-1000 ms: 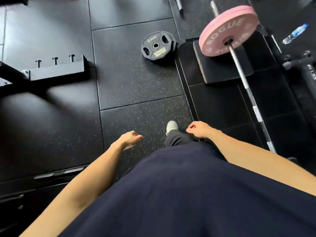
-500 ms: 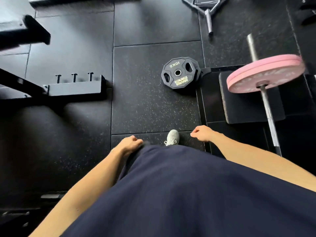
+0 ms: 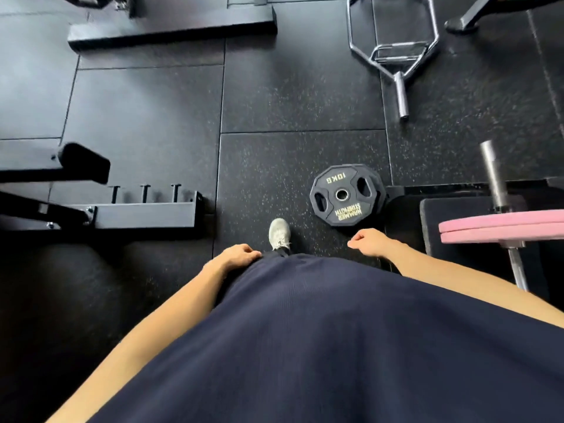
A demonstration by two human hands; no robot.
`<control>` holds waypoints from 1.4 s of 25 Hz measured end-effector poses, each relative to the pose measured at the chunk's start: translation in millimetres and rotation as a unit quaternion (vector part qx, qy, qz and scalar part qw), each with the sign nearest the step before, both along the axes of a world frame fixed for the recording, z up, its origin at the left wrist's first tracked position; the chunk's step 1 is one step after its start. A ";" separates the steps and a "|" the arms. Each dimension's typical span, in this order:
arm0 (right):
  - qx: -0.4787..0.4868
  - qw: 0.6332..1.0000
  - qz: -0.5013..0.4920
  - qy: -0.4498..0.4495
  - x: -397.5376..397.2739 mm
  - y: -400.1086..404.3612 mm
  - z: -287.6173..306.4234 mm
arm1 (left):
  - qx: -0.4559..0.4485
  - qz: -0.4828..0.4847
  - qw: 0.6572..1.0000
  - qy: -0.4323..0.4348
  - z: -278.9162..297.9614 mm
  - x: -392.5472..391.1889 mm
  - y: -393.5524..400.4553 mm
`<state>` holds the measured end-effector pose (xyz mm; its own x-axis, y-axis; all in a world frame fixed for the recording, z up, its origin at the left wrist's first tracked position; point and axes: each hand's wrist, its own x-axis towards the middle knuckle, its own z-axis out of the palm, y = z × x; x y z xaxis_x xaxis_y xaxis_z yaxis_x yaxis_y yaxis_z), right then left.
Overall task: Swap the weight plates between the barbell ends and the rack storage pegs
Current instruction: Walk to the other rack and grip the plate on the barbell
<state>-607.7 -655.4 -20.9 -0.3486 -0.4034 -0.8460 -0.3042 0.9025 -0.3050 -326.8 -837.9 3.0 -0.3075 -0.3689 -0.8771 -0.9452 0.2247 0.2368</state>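
Note:
A black 10 kg plate (image 3: 345, 195) leans upright on the floor against the edge of a black platform (image 3: 451, 218). To its right, pink plates (image 3: 500, 228) sit edge-on on the barbell, whose steel sleeve (image 3: 493, 175) sticks out beyond them. My right hand (image 3: 370, 242) hangs loosely curled and holds nothing, just below the black plate. My left hand (image 3: 239, 254) hangs loosely curled at my hip, holding nothing. My grey shoe (image 3: 279, 233) is between the hands.
A black rack base (image 3: 146, 213) with three short upright pegs lies to the left, a padded arm (image 3: 82, 161) above it. A chrome trap bar (image 3: 396, 56) lies on the floor at the top right. Another black beam (image 3: 171, 29) crosses the top.
The view has shifted forward and left: the black plate and pink plates moved right and lower in view. The trap bar has come fully into view. Both hands stay hanging and hold nothing.

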 end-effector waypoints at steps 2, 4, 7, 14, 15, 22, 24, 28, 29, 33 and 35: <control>-0.031 0.999 -0.024 0.029 -19.2 -56.6 7.3 | -0.007 -0.004 1.000 0.003 6.5 -22.3 -68.7; -0.055 0.996 -0.048 0.046 -40.7 -113.8 18.7 | -0.024 0.006 1.000 0.018 16.3 -42.9 -135.9; -0.060 0.995 -0.071 0.036 -67.4 -179.0 29.7 | -0.039 -0.001 0.999 0.021 22.7 -75.0 -212.5; -0.071 0.992 -0.097 0.025 -147.7 -320.3 21.6 | -0.001 -0.029 1.000 0.007 7.9 -159.9 -349.4; -0.072 0.992 -0.102 0.017 -160.2 -338.6 17.4 | 0.006 -0.023 1.000 0.002 4.9 -169.8 -367.0; -0.023 0.999 0.014 0.021 -273.4 -539.6 9.5 | -0.008 0.105 0.994 0.000 5.2 -236.8 -520.6; -0.014 0.997 0.072 0.024 -291.7 -603.2 18.1 | -0.037 0.157 0.987 0.017 9.6 -245.7 -558.6; 0.000 0.982 0.186 0.017 -301.3 -737.0 23.7 | -0.010 0.254 0.967 0.007 6.5 -246.7 -619.5; 0.005 0.977 0.211 0.017 -299.9 -769.1 23.0 | 0.004 0.268 0.963 0.000 2.3 -244.3 -633.6; 0.011 0.960 0.279 0.029 -285.5 -897.1 12.3 | 0.035 0.331 0.943 0.023 -17.8 -231.0 -722.2; 0.018 0.951 0.306 0.036 -272.2 -964.9 14.9 | 0.031 0.333 0.942 0.022 -14.2 -214.6 -786.4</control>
